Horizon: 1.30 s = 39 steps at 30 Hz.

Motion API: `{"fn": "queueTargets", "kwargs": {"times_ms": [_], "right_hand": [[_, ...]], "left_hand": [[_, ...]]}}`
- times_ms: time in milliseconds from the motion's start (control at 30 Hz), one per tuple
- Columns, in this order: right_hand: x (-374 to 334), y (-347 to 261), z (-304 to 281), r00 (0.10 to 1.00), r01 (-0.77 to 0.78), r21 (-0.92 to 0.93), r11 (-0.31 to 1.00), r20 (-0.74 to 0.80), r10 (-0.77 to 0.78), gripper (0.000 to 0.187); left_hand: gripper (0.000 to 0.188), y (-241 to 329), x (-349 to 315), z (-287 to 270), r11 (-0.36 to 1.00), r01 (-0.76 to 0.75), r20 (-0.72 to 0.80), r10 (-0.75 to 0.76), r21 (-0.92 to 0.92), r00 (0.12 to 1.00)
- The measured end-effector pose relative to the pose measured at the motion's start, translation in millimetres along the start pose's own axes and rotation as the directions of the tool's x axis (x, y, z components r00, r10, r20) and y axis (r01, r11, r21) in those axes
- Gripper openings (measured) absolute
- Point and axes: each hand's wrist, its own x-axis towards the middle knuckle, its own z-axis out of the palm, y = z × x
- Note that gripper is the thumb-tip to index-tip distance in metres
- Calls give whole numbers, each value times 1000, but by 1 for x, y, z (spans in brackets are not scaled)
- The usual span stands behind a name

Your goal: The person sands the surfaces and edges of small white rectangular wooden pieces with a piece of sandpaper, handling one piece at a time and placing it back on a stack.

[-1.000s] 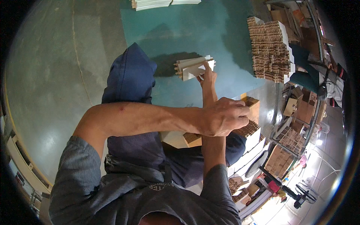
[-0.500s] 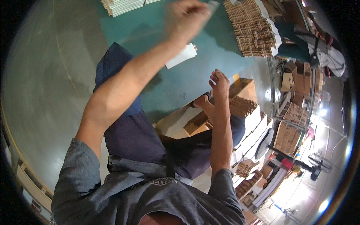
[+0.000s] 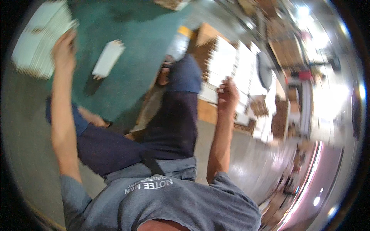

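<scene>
My left hand [image 3: 64, 52] is at the right side of a tall stack of flat white pieces [image 3: 36, 42], at the far left. Its fingers are bent together, and blur hides what is between them. A small white bundle with brownish ends [image 3: 108, 59] lies on the green surface [image 3: 133, 46], to the right of that hand. My right hand [image 3: 228, 94] hangs in front of rows of white-faced stacks [image 3: 221, 57], its fingers loosely curled and apart. Nothing shows in it, and I cannot tell whether it touches the stacks.
A cardboard piece [image 3: 208, 34] stands behind the white-faced stacks. Part of another stack [image 3: 171, 4] shows at the top edge. A round dark fan [image 3: 264, 71] stands beyond the rows on the right. My legs [image 3: 173, 115] straddle the near edge of the green surface.
The view has swung to the right. My left hand has gone from above the far part of the green surface to the white stack on the left. My right hand is now before the white-faced rows.
</scene>
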Motion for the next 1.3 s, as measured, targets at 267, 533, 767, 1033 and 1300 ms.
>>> {"fn": "queueTargets", "kwargs": {"times_ms": [267,533,767,1033,1300], "right_hand": [[5,103,-213,797,-240,388,890,-445,409,35],[74,111,-245,735,-148,309,939,-601,314,41],[89,110,-255,727,-91,-24,996,-685,50,50],[60,77,-257,712,-135,126,983,-678,185,27],[-18,83,-217,915,238,545,804,-403,2,44]], "left_hand": [[35,-52,31,-21,989,114,-9,-114,96,993],[36,-71,46,-52,962,140,27,-150,234,988],[49,-112,58,-59,929,163,108,-209,333,972],[46,-115,47,-39,930,70,125,-122,361,985],[45,-127,55,-55,959,66,195,-123,277,973]]}}
